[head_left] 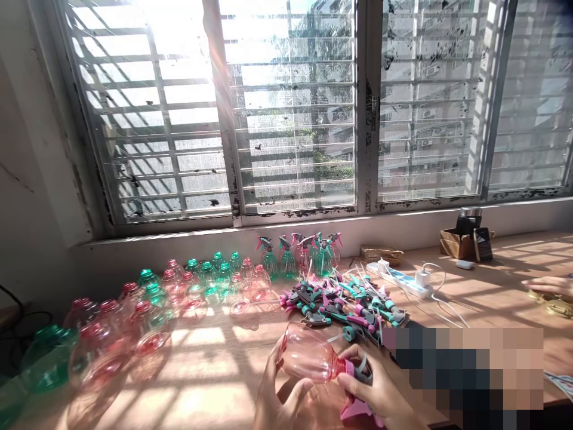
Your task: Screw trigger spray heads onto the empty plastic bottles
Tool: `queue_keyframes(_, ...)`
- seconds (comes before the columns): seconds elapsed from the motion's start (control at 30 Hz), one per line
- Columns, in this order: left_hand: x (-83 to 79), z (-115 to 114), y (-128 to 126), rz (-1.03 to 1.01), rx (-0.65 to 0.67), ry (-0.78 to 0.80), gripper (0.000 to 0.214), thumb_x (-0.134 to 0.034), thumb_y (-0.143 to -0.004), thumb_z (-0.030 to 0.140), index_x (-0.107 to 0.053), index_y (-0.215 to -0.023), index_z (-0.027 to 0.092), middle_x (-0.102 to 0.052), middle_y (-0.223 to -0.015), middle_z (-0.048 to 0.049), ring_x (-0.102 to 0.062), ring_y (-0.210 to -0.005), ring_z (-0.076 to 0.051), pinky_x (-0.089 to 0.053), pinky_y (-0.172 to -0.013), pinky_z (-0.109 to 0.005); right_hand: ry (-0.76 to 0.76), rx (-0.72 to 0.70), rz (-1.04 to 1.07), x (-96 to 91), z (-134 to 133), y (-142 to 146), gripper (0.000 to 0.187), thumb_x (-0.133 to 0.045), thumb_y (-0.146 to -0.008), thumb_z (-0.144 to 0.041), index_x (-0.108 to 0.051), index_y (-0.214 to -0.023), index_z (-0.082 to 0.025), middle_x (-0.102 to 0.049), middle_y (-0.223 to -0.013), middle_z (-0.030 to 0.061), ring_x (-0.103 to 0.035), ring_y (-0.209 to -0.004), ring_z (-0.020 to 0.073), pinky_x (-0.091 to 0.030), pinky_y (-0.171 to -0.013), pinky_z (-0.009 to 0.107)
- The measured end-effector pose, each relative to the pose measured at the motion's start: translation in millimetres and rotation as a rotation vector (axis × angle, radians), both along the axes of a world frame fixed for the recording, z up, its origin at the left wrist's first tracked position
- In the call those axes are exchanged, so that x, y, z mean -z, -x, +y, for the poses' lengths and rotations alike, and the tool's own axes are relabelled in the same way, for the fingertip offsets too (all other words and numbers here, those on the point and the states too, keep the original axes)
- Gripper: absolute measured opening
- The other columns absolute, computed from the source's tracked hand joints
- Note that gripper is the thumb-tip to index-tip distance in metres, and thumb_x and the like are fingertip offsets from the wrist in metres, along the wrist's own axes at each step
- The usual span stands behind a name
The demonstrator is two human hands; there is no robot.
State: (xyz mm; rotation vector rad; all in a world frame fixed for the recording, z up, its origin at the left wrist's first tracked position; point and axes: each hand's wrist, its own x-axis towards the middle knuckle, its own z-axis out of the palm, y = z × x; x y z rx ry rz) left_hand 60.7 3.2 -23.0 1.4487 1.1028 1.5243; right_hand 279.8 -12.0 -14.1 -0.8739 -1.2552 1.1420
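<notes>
My left hand (278, 395) cups the body of a clear pink spray bottle (308, 358) lying on its side at the near table edge. My right hand (380, 391) is closed round its grey collar and pink trigger head (358, 388). Just beyond lies a heap of loose pink, teal and grey trigger heads (340, 301). Empty pink and green bottles (188, 289) stand and lie across the left of the table. A few finished bottles with triggers (298, 254) stand by the window sill.
A white power strip (398, 279) with plugs and cable lies right of the heap. A brown box with a dark cup (465, 239) stands at the back right. Another person's hand (548, 285) rests at the far right edge. A barred window runs behind the wooden table (215, 370).
</notes>
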Motion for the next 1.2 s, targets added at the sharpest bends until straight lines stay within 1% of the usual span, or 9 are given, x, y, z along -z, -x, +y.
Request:
queue_keyframes(0.1, -0.5, -0.4, 0.4, -0.015, -0.025, 0.019, 0.066, -0.069, -0.082, 0.058, -0.056, -0.135, 0.02, -0.057, -0.146, -0.0149, -0.052, -0.136, -0.033, -0.057, -0.1, -0.036, -0.053, 0.043, -0.056, -0.1, -1.7, 0.9, 0.047, -0.084, -0.072, -0.057, -0.063, -0.093, -0.02, -0.063, -0.07, -0.0018, -0.061, -0.064, 0.0182, -0.047, -0.06, 0.027)
queue_keyframes(0.2, -2.7, -1.9, 0.7, -0.019, -0.029, 0.033, 0.065, -0.068, -0.082, 0.061, -0.058, -0.134, 0.023, -0.059, -0.143, -0.0139, -0.054, -0.134, -0.034, -0.057, -0.099, -0.038, -0.012, 0.014, -0.038, -1.2, -0.5, 0.3, 0.05, -0.082, -0.072, -0.061, -0.062, -0.093, -0.021, -0.063, -0.065, -0.0029, -0.061, -0.058, 0.0178, -0.047, -0.058, 0.028)
queue_keyframes(0.47, 0.3, 0.7, -0.4, -0.015, -0.005, -0.008, 0.057, -0.071, -0.081, 0.053, -0.06, -0.131, 0.029, -0.057, -0.145, -0.0127, -0.058, -0.128, -0.035, -0.063, -0.086, -0.038, 0.068, -0.017, 0.069, -5.2, 0.9, -1.8, 0.052, -0.08, -0.074, -0.066, -0.057, -0.091, -0.022, -0.063, -0.061, -0.0032, -0.063, -0.052, 0.0184, -0.051, -0.054, 0.029)
queue_keyframes(0.67, 1.4, 0.0, -2.4, -0.094, 0.057, 0.003, 0.073, -0.078, -0.076, 0.044, -0.051, -0.141, 0.027, -0.047, -0.155, -0.0125, -0.039, -0.147, -0.035, -0.056, -0.103, -0.038, -0.029, 0.02, -0.021, -2.6, -1.8, 1.0, 0.046, -0.085, -0.072, -0.056, -0.063, -0.091, -0.02, -0.063, -0.069, -0.0027, -0.06, -0.059, 0.0164, -0.047, -0.059, 0.028)
queue_keyframes(0.77, 2.5, 1.6, 0.2, -0.06, 0.053, -0.017, 0.062, -0.072, -0.083, 0.051, -0.054, -0.136, 0.024, -0.054, -0.149, -0.0143, -0.043, -0.145, -0.033, -0.041, -0.118, -0.044, -0.02, -0.002, -0.007, -2.3, -1.7, 1.5, 0.047, -0.084, -0.072, -0.057, -0.062, -0.092, -0.021, -0.063, -0.068, -0.0035, -0.059, -0.056, 0.0156, -0.047, -0.057, 0.027)
queue_keyframes(0.87, 3.4, 3.6, 1.7, -0.052, 0.046, -0.076, 0.062, -0.074, -0.082, 0.054, -0.056, -0.133, 0.023, -0.056, -0.146, -0.0157, -0.046, -0.142, -0.035, -0.034, -0.122, -0.047, 0.029, -0.014, 0.037, -3.3, 0.5, -0.2, 0.049, -0.083, -0.073, -0.06, -0.06, -0.091, -0.021, -0.065, -0.063, -0.0029, -0.061, -0.053, 0.0163, -0.048, -0.056, 0.027)
queue_keyframes(0.97, 1.8, 2.1, 0.9, -0.031, 0.037, -0.126, 0.06, -0.074, -0.082, 0.053, -0.059, -0.132, 0.025, -0.049, -0.153, -0.0148, -0.045, -0.143, -0.037, -0.047, -0.113, -0.045, 0.097, -0.043, 0.098, -3.8, 3.2, -3.2, 0.051, -0.083, -0.073, -0.063, -0.058, -0.09, -0.021, -0.067, -0.062, -0.0018, -0.064, -0.052, 0.0171, -0.049, -0.054, 0.027)
queue_keyframes(1.1, -0.3, -3.1, -0.3, -0.019, 0.039, -0.03, 0.064, -0.073, -0.081, 0.056, -0.057, -0.135, 0.028, -0.047, -0.155, -0.0137, -0.046, -0.14, -0.04, -0.061, -0.094, -0.043, 0.072, -0.048, 0.104, 0.7, 5.2, -4.0, 0.049, -0.084, -0.075, -0.059, -0.058, -0.091, -0.02, -0.069, -0.063, -0.0013, -0.064, -0.053, 0.0157, -0.049, -0.055, 0.025)
queue_keyframes(1.2, 0.2, -3.5, 0.4, -0.034, 0.051, -0.042, 0.067, -0.073, -0.081, 0.058, -0.055, -0.136, 0.025, -0.049, -0.153, -0.016, -0.042, -0.143, -0.039, -0.055, -0.103, -0.045, 0.022, -0.03, 0.088, 6.7, 6.0, -1.7, 0.048, -0.086, -0.073, -0.056, -0.06, -0.093, -0.021, -0.068, -0.066, -0.003, -0.063, -0.053, 0.0141, -0.047, -0.055, 0.024)
